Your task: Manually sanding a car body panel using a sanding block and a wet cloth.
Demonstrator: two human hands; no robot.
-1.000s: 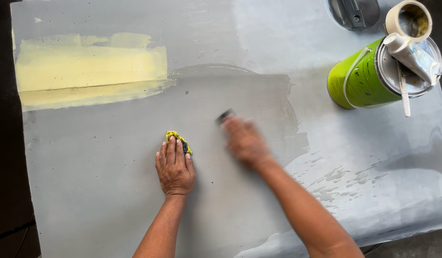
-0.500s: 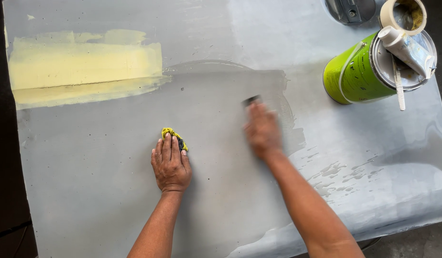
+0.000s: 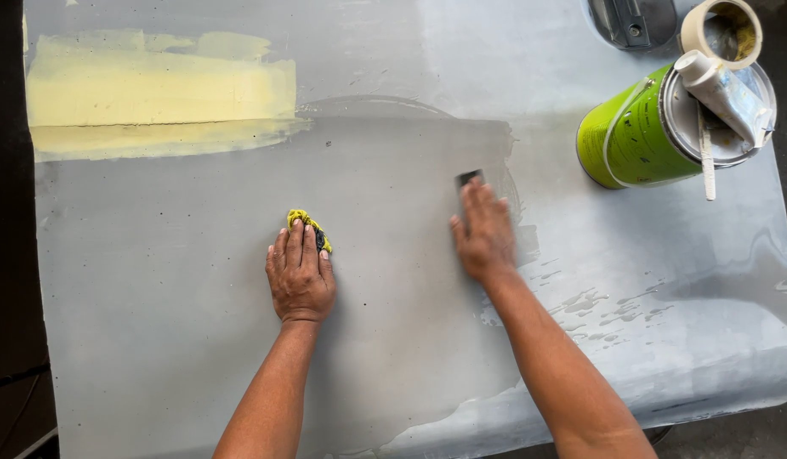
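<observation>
My left hand (image 3: 300, 276) lies flat on a grey metal panel (image 3: 155, 340), pressing down a small yellow cloth (image 3: 308, 224) that peeks out past the fingertips. My right hand (image 3: 483, 234) lies palm-down to the right of it, covering a small dark sanding block (image 3: 470, 178) whose far edge shows beyond my fingers. The surface around the right hand is dull and wet, with water streaks (image 3: 597, 306) to its right.
A patch of pale yellow filler (image 3: 155, 93) covers the panel's far left. A green can (image 3: 636, 132) stands at the far right with a white tube (image 3: 725, 89) and a stick on its lid. A tape roll (image 3: 721, 30) and a dark tool (image 3: 631, 21) lie behind it.
My right hand has slid the sanding block to the right across the panel. My left hand has stayed put on the yellow cloth.
</observation>
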